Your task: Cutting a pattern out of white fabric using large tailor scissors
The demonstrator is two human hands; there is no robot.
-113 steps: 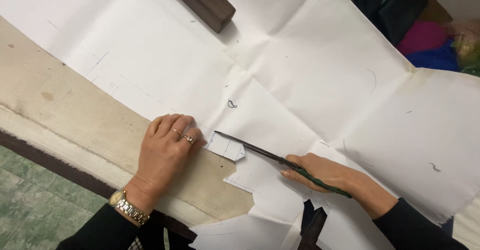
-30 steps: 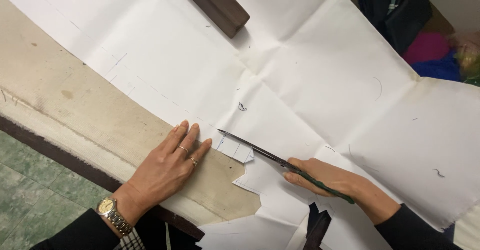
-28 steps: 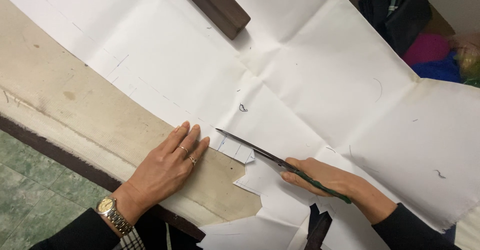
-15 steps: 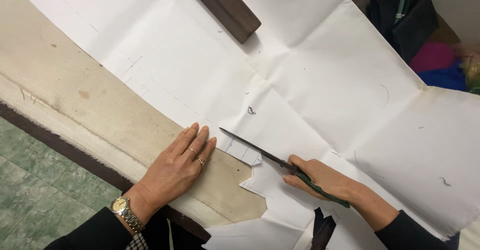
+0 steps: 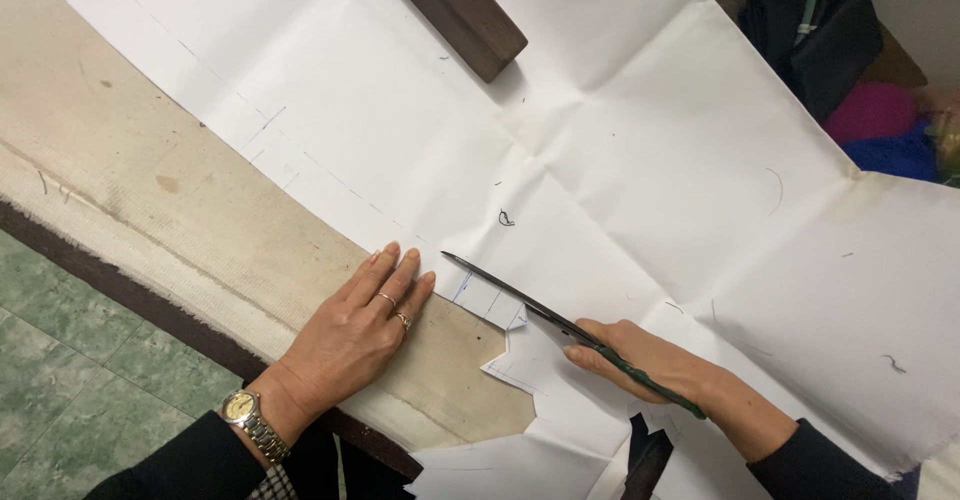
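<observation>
A large white paper sheet (image 5: 640,160) with creases and faint pencil lines covers a beige cloth-topped table (image 5: 150,190). My right hand (image 5: 650,360) grips long scissors (image 5: 520,300) with dark green handles, blades lying on the paper and pointing up-left along a cut edge. My left hand (image 5: 365,325) lies flat, fingers together, on the table at the paper's lower edge, just left of the scissor tip. It wears rings and a wristwatch. Cut paper pieces (image 5: 520,450) lie below the scissors.
A dark wooden block (image 5: 455,15) rests on the paper at the top. A black bag (image 5: 820,40) and pink and blue items (image 5: 885,125) sit at the upper right. Green tiled floor (image 5: 60,360) lies beyond the table's lower-left edge.
My left hand went from curled to flat and now rests beside the scissor tip. The view drifted so the scene sits slightly lower and to the right. The scissors stay on the cut line.
</observation>
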